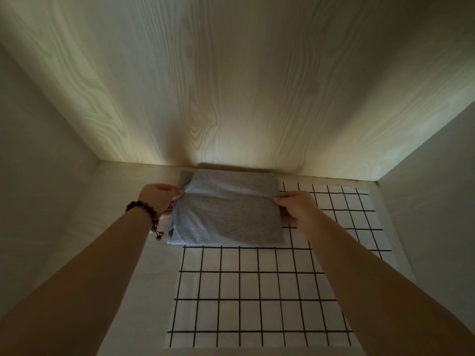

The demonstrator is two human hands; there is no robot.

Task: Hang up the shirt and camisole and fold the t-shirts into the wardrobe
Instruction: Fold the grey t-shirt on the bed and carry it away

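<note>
A folded grey t-shirt (226, 209) lies deep inside a wardrobe compartment, close to the back panel. My left hand (159, 197), with a dark bead bracelet on the wrist, pinches the t-shirt's left edge. On the opposite side my right hand (295, 206) grips its right edge, thumb on top. Both forearms reach in from the front. The garment rests partly on a white sheet with a black grid (257, 286) that covers the shelf floor.
The compartment has a pale wood-grain back panel (231, 86), a left side wall (38, 176) and a right side wall (431, 201). The grid sheet stretches from the t-shirt toward the front edge and to the right.
</note>
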